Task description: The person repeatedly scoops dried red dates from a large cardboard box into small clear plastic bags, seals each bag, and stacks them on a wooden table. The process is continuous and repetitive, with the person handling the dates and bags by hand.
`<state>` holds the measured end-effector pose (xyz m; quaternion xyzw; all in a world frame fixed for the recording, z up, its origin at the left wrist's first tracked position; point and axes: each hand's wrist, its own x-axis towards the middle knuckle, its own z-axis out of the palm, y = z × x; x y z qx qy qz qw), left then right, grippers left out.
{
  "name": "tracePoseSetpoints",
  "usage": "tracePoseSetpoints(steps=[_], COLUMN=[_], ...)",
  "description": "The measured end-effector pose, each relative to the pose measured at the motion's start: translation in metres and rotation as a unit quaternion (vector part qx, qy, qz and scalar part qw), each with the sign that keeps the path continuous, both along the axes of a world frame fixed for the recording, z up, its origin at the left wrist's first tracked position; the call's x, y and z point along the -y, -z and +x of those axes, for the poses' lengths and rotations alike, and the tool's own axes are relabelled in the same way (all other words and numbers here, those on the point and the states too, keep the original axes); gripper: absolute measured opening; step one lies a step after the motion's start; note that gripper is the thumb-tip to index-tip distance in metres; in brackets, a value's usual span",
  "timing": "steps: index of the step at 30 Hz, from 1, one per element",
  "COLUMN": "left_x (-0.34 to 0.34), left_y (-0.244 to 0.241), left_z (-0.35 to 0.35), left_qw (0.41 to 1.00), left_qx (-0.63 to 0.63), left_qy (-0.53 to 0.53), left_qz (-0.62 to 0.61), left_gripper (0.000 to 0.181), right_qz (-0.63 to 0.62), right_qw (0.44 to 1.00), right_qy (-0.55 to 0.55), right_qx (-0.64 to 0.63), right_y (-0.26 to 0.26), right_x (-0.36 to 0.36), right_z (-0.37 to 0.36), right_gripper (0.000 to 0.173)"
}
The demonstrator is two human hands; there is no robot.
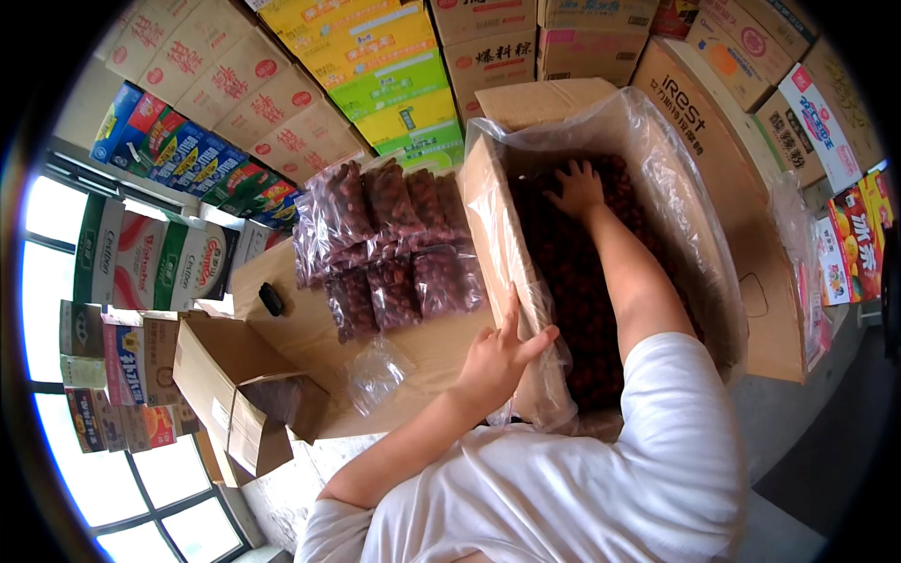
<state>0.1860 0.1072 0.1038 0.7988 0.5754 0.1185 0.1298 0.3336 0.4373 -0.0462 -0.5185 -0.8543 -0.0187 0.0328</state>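
A large open cardboard box [490, 211], lined with clear plastic film [676, 151], holds a deep heap of dark red dried fruit, probably jujubes [574, 281]. My right hand [578, 190] reaches into it, fingers spread on top of the fruit near the far end. On the box's left wall rests my left hand [503, 355], its fingers apart and nothing held. Left of the box, filled clear bags of the same fruit [394, 281] lie in rows on a wooden tabletop [436, 352]. An empty-looking crumpled clear bag [375, 373] lies nearer to me.
A small black object [270, 299] lies at the table's left. A smaller open carton [211, 366] sits at the near left corner. Stacked cartons [281, 119] stand behind the table, and a long cardboard carton [760, 281] borders the fruit box on the right.
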Motion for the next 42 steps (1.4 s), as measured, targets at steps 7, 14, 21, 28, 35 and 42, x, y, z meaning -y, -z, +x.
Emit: tracePoseSetpoints(steps=[7,14,21,28,35,42], left_x=[0.001,0.002,0.003,0.003,0.003,0.004], left_y=[0.002,0.011,0.011,0.011,0.013,0.008], left_z=[0.0,-0.002,0.001,0.0,0.001,-0.001], left_qw=[1.0,0.999,0.999,0.999,0.999,0.999], left_qx=[-0.005,-0.028,-0.026,0.016,0.025,0.023], left_qy=[-0.002,0.005,-0.004,-0.013,-0.009,-0.005], left_qz=[0.008,0.03,0.036,0.036,0.042,0.039], left_gripper=[0.07,0.06,0.064,0.066,0.066,0.066], right_qz=[0.022,-0.069,-0.131,-0.137,-0.137,-0.117], right_qw=[0.999,0.997,0.988,0.987,0.99,0.992], right_qy=[-0.028,0.024,0.044,0.015,-0.041,-0.054], right_qx=[-0.005,-0.008,0.069,0.086,0.016,-0.003], right_y=[-0.001,-0.006,-0.031,-0.042,-0.018,-0.041], right_x=[0.007,0.009,0.028,0.049,0.072,0.102], right_z=[0.006,0.007,0.013,0.017,0.027,0.026], right_gripper=[0.053,0.059,0.066,0.061,0.054,0.051])
